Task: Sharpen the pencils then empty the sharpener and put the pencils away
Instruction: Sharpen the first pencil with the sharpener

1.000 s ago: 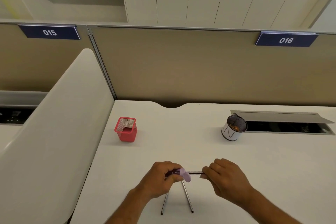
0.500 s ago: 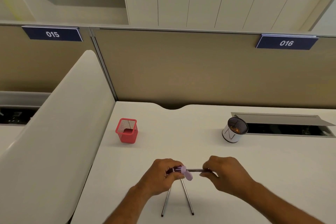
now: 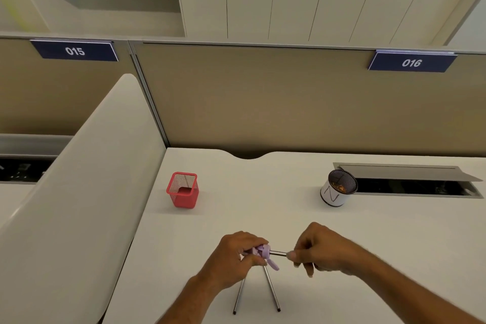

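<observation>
My left hand (image 3: 234, 258) grips a small lilac sharpener (image 3: 264, 252) above the white desk (image 3: 368, 244); its lid hangs open below. A dark pencil (image 3: 277, 253) sticks out of the sharpener to the right, and my right hand (image 3: 323, 250) pinches its other end. Two more dark pencils (image 3: 272, 289) lie on the desk under my hands, spread in a V toward me. A red mesh pencil holder (image 3: 183, 189) stands at the back left. A white round cup (image 3: 338, 188) with shavings inside stands at the back right.
A beige partition (image 3: 289, 100) closes the desk's far side, and a white curved divider (image 3: 79, 192) runs along the left. An open cable tray (image 3: 410, 184) is sunk into the desk behind the cup.
My right hand has rolled on the pencil, fingers shifting round its shaft. The sharpener and left hand stay in place. The view has tilted slightly.
</observation>
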Demonstrator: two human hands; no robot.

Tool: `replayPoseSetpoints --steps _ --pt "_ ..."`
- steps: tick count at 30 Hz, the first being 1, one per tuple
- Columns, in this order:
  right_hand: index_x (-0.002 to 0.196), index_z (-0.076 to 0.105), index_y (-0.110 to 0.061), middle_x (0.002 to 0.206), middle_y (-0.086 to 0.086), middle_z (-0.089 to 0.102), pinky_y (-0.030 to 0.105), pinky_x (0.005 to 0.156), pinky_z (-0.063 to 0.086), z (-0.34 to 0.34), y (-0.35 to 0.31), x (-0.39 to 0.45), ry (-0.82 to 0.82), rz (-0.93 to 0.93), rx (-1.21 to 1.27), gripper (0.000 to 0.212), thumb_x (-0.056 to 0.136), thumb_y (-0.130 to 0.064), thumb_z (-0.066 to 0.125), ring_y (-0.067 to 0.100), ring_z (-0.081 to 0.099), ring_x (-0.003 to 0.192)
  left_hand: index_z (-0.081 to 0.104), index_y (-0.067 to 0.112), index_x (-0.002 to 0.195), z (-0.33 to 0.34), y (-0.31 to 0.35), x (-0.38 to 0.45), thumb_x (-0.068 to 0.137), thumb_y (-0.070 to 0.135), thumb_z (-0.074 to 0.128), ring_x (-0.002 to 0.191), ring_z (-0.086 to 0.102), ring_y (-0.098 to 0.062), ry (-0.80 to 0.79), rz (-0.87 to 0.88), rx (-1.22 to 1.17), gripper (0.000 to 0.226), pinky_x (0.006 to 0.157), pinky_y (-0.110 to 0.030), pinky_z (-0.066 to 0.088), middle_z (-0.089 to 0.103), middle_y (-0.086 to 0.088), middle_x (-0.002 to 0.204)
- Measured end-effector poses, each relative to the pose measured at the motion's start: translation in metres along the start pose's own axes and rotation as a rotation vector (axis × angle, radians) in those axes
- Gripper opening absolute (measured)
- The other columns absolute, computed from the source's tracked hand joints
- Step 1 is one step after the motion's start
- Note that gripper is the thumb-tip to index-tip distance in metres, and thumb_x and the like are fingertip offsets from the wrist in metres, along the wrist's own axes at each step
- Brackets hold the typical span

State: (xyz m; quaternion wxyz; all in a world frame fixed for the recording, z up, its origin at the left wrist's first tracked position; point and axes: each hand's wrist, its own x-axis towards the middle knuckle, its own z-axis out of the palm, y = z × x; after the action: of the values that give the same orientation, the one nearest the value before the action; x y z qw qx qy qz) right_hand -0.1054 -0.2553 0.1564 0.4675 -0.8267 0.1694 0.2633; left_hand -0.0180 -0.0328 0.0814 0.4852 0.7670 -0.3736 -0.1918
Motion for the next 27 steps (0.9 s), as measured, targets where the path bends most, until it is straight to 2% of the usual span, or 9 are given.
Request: replayPoseSetpoints --steps 5,9,12,15,17,19,22,24,27 --pt "0.086 0.071 -0.022 0.079 -0.004 0.072 0.016 0.057 0.042 0.011 0.001 0.002 0.323 -0.277 -0.550 0.018 0.077 -0.038 0.074 0.010 0.061 0.067 0.073 0.032 0.096 -0.007 -0.002 0.002 0.081 0.018 0.067 0.089 0.064 -0.003 -0.057 -0.111 -0.079 0.021 0.077 -0.014 0.049 0.073 0.020 0.093" --pt "0.082 0.070 -0.020 0.065 -0.006 0.063 0.030 0.043 0.042 0.018 0.026 0.007 0.655 -0.779 -1.005 0.013 0.088 -0.030 0.066 0.020 0.052 0.052 0.076 0.028 0.096 -0.018 0.004 0.006 0.093 0.021 0.061 0.097 0.066 -0.001 -0.141 -0.165 -0.182 0.017 0.080 -0.013 0.049 0.076 0.016 0.099" --pt "0.080 0.068 -0.017 0.061 -0.004 0.056 0.031 0.042 0.038 0.021 0.030 0.011 0.776 -0.897 -1.089 0.013 0.089 -0.026 0.067 0.019 0.045 0.050 0.077 0.033 0.096 -0.022 0.009 0.008 0.092 0.028 0.061 0.091 0.066 0.001 -0.180 -0.174 -0.201 0.017 0.075 -0.009 0.047 0.076 0.015 0.099" --pt "0.074 0.067 -0.018 0.055 -0.005 0.055 0.029 0.038 0.037 0.023 0.030 0.011 0.708 -0.793 -1.084 0.026 0.091 -0.034 0.056 0.018 0.047 0.045 0.077 0.033 0.096 -0.023 0.007 0.009 0.090 0.026 0.064 0.093 0.066 -0.005 -0.160 -0.163 -0.105 0.016 0.080 -0.017 0.051 0.075 0.015 0.096" --pt "0.077 0.067 -0.022 0.059 -0.005 0.061 0.030 0.045 0.042 0.026 0.021 0.009 0.593 -0.566 -0.991 0.037 0.096 -0.043 0.043 0.018 0.054 0.049 0.076 0.028 0.095 -0.023 0.005 0.011 0.086 0.017 0.068 0.087 0.065 -0.009 -0.101 -0.119 -0.032 0.017 0.078 -0.023 0.054 0.073 0.010 0.092" --pt "0.083 0.068 -0.023 0.063 -0.007 0.063 0.030 0.057 0.042 0.023 0.013 0.010 0.389 -0.362 -0.721 0.038 0.098 -0.045 0.042 0.012 0.055 0.056 0.076 0.024 0.094 -0.023 0.005 0.012 0.082 0.011 0.070 0.086 0.064 -0.008 -0.054 -0.054 -0.004 0.019 0.075 -0.019 0.052 0.074 0.009 0.092" --pt "0.077 0.071 -0.018 0.053 -0.008 0.055 0.029 0.057 0.043 0.012 0.003 0.012 0.206 -0.248 -0.410 0.036 0.097 -0.040 0.050 0.007 0.048 0.047 0.075 0.026 0.093 -0.023 0.007 0.015 0.081 0.012 0.071 0.084 0.064 -0.007 -0.060 -0.028 -0.004 0.019 0.074 -0.014 0.048 0.073 0.012 0.092" --pt "0.080 0.071 -0.019 0.057 -0.006 0.059 0.030 0.061 0.047 0.007 0.002 0.011 0.189 -0.272 -0.411 0.031 0.091 -0.044 0.057 0.009 0.056 0.053 0.074 0.027 0.094 -0.022 0.006 0.016 0.080 0.014 0.071 0.082 0.064 -0.007 -0.076 -0.048 -0.023 0.020 0.072 -0.015 0.049 0.073 0.011 0.090" --pt "0.092 0.068 -0.024 0.074 -0.010 0.065 0.026 0.063 0.046 0.009 0.005 0.006 0.363 -0.386 -0.626 0.026 0.080 -0.047 0.067 0.011 0.058 0.066 0.073 0.032 0.097 -0.021 0.005 0.017 0.081 0.018 0.071 0.083 0.064 -0.008 -0.091 -0.119 -0.042 0.022 0.076 -0.025 0.054 0.073 0.010 0.091"
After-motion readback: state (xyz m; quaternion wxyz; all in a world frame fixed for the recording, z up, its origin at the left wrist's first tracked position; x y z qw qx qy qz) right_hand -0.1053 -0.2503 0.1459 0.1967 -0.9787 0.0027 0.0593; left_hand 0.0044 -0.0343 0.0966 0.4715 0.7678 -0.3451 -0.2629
